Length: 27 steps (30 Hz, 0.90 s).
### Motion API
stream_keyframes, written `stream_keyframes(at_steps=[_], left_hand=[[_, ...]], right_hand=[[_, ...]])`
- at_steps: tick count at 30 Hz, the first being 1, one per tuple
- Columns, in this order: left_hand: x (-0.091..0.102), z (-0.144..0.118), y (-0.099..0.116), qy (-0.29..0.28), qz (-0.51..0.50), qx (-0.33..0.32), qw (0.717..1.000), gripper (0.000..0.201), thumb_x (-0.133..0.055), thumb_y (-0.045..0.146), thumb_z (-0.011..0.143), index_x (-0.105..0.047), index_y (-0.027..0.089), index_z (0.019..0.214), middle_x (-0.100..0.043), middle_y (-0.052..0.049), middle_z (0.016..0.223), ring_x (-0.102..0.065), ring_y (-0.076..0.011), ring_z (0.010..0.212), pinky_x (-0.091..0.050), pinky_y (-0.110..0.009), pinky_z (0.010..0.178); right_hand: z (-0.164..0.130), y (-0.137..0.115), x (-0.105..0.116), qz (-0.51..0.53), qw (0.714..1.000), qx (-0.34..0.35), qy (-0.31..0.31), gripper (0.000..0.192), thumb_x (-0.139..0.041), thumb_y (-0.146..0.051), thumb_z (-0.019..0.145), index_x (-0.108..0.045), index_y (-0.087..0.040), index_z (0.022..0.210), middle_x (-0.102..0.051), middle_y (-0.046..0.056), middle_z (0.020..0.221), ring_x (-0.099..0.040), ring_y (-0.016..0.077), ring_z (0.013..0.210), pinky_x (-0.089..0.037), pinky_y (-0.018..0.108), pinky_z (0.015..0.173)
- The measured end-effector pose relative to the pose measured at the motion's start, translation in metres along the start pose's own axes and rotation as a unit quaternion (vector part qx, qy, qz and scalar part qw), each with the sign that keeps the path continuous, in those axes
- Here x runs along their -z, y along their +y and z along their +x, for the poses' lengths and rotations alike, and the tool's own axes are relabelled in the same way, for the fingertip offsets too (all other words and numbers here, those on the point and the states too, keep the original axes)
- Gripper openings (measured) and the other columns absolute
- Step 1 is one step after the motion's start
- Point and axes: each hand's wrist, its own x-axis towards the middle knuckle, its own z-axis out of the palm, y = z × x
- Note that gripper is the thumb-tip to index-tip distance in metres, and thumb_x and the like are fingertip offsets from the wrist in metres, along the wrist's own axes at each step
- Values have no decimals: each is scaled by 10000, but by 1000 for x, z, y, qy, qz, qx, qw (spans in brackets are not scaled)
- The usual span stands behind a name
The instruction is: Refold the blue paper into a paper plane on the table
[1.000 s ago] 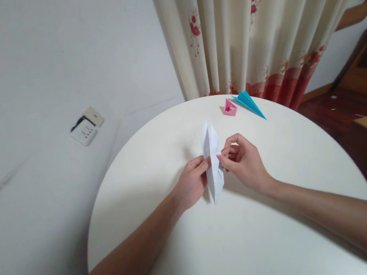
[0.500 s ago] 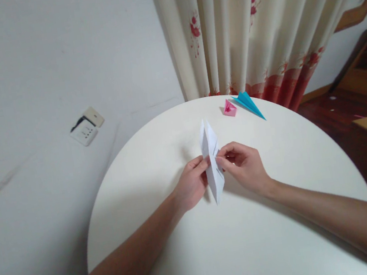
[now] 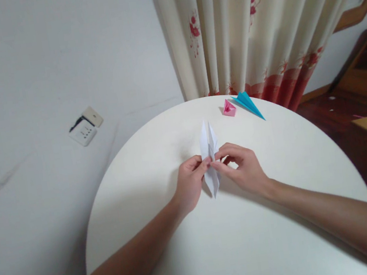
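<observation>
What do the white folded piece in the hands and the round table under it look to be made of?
White folded piece: thin matte paper, judging by its sharp creases and pointed tips; left hand and right hand pinch it. Round table: smooth off-white top with a soft sheen, probably laminate or painted wood; the core cannot be told.

White folded paper (image 3: 209, 161) over an off-white, unpatterned round tabletop (image 3: 240, 239). Pink paper shape (image 3: 229, 108) beside a teal-blue paper plane (image 3: 248, 104). Cream curtain (image 3: 249, 26) printed with red blossoms, deepening to a red band along the hem. Pale grey-white wall (image 3: 54, 60) with a white socket plate (image 3: 83, 134). Dark reddish-brown wooden floor (image 3: 336, 119).
</observation>
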Motion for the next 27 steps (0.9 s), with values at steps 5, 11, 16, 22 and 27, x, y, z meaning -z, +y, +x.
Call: stream_keyframes(at_steps=[5,11,16,22,27], left_hand=[[1,0,-2,15,34,-15,999,300,-831,403,765,-685,142,740,-642,-2,715,-550,-122,673,-412,-235,653],[1,-1,0,2,39,11,999,339,-824,459,764,-723,136,754,-683,-26,734,-579,-135,678,-426,-243,659],[3,0,4,-34,65,19,997,319,-808,439,795,-788,129,869,-748,-77,848,-648,-189,757,-467,-279,714],[2,-1,6,-80,67,32,994,316,-782,440,821,-806,128,862,-752,-94,831,-673,-224,802,-494,-314,782],[2,-2,5,-66,85,33,994,292,-790,438,812,-801,147,797,-735,-63,753,-652,-198,732,-482,-291,715]], right_hand=[[0,5,-2,26,999,-40,18,152,-710,-347,867,-697,-217,791,-682,44,829,-612,178,738,-496,314,654],[4,13,-2,152,982,-110,35,380,-803,-372,763,-556,-253,1026,-600,-63,658,-556,135,598,-438,269,579],[9,14,1,174,974,-148,10,502,-856,-418,696,-584,-241,1079,-568,-91,588,-526,128,562,-435,276,582],[10,12,4,137,975,-177,-8,316,-790,-477,750,-686,-188,677,-592,-19,605,-473,120,579,-374,283,566],[8,6,2,135,975,-176,19,284,-800,-439,735,-689,-200,629,-570,-25,592,-440,120,577,-349,286,567]])
